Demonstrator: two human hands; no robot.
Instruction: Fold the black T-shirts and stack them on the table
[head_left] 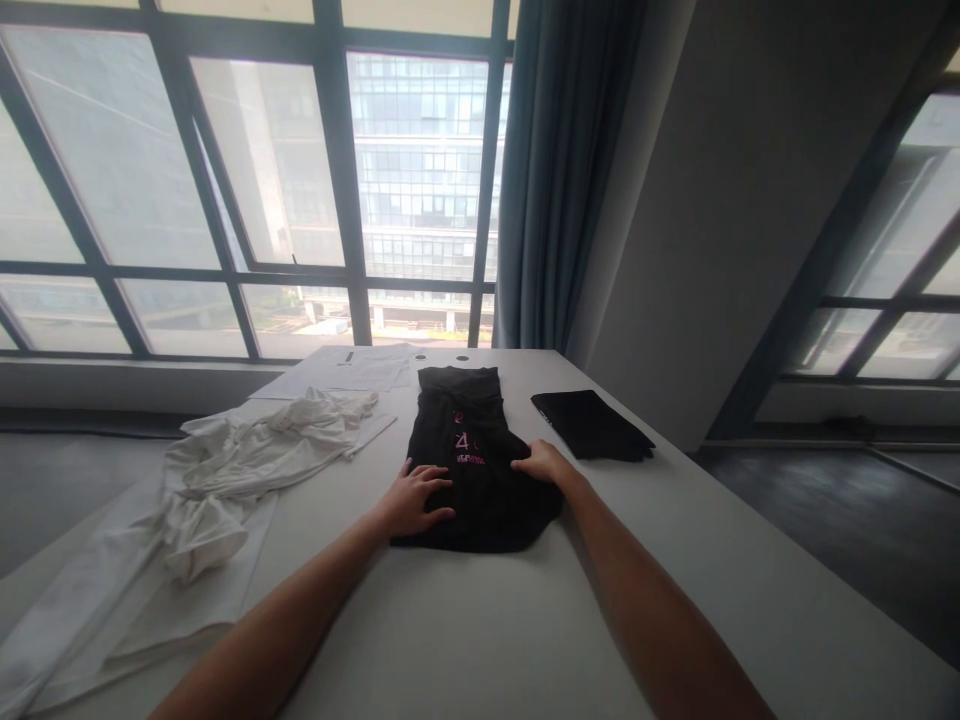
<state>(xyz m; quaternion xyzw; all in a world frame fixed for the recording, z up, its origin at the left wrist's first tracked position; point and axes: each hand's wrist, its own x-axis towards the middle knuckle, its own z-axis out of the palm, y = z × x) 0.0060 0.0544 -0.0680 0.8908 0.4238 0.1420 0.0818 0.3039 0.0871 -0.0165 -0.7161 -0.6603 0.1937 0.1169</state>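
Observation:
A black T-shirt (480,500) with pink lettering lies partly folded on the white table in front of me, a bunched ridge across its far part. My left hand (414,498) rests flat on its left side, fingers spread. On the opposite side my right hand (546,463) pinches the shirt's right edge between thumb and fingers; the fingertips are partly hidden by the cloth. To the right of the shirt sits a neatly folded black cloth (592,425), apart from both hands.
Crumpled white fabric (262,455) spreads over the table's left side and its left edge. Flat white sheets (345,370) lie at the far left. Two dark round holes are at the back of the white table (465,630). Beyond stand windows and a grey-blue curtain (559,180).

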